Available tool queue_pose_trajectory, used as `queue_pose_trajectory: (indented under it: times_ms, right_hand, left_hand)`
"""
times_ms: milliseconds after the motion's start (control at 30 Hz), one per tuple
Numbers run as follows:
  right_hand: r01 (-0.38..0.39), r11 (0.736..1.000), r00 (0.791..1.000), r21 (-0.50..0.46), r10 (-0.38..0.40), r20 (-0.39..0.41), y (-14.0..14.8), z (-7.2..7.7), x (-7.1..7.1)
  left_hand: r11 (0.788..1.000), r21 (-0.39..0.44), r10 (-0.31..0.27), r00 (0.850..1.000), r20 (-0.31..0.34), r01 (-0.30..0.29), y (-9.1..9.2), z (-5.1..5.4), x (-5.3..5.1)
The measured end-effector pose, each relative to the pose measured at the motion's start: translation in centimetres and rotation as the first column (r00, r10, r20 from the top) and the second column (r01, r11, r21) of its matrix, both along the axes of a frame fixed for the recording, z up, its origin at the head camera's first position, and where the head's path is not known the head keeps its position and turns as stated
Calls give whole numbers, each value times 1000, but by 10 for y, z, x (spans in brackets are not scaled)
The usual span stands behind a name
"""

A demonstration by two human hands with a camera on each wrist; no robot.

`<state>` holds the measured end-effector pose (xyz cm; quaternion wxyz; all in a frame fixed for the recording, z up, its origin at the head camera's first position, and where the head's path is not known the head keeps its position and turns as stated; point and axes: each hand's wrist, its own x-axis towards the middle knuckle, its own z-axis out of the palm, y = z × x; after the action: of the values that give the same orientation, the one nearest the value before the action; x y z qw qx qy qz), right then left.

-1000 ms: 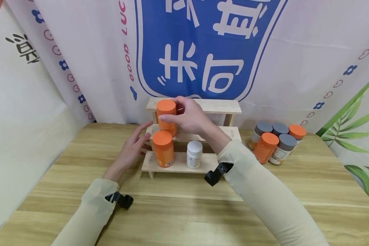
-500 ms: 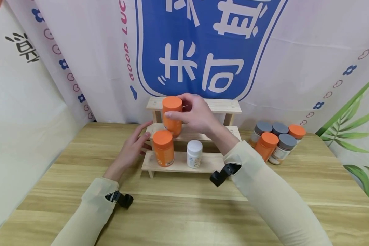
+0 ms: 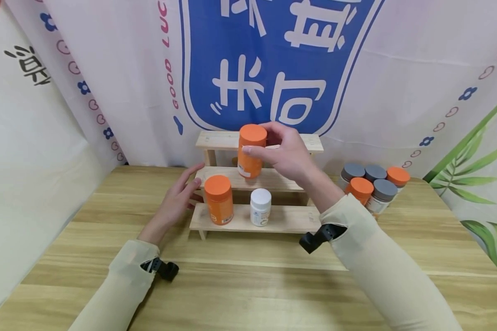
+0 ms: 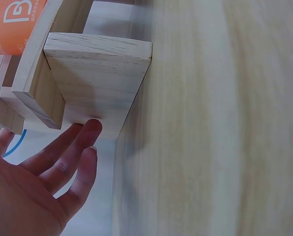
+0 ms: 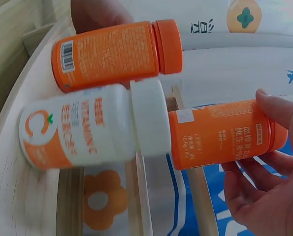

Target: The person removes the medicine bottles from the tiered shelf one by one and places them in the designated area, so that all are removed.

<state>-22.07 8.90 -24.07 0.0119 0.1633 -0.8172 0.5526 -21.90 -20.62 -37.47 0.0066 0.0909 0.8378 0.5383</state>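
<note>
In the head view my right hand [image 3: 287, 151] grips an orange bottle [image 3: 251, 154] upright between thumb and fingers, in front of the wooden rack's upper tiers. The right wrist view shows that bottle [image 5: 220, 132] held near its lid. On the bottom tier [image 3: 290, 219] stand another orange bottle [image 3: 219, 202] at the left and a white bottle [image 3: 260, 209] beside it. My left hand [image 3: 177, 197] is at the rack's left end, fingers spread; in the left wrist view its fingers [image 4: 77, 152] lie close to the side support [image 4: 99, 78].
Several bottles with grey or orange lids, one of them grey-lidded [image 3: 384, 191], stand grouped on the table [image 3: 248, 280] right of the rack, partly behind my right forearm. A printed curtain [image 3: 141, 69] hangs behind the rack.
My right hand has moved to the right and slightly up with the orange bottle, from the rack's left side towards its middle. My left hand has stayed at the rack's left end.
</note>
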Motion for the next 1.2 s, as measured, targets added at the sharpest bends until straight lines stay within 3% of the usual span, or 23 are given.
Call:
queue_pose_trajectory:
  times_ms: [433, 633, 1200]
  right_hand:
    - [78, 994, 997, -73, -80, -17, 34, -2, 14]
    - [113, 991, 994, -75, -113, 10, 47, -1, 25]
    - [177, 977, 983, -115, -180, -17, 81, -6, 43]
  left_hand:
    - [1000, -1, -1, 1000, 5, 1, -1, 0, 2]
    - [1000, -3, -4, 1000, 4, 4, -2, 1, 2]
    - [1000, 1, -6, 1000, 7, 6, -1, 0, 1]
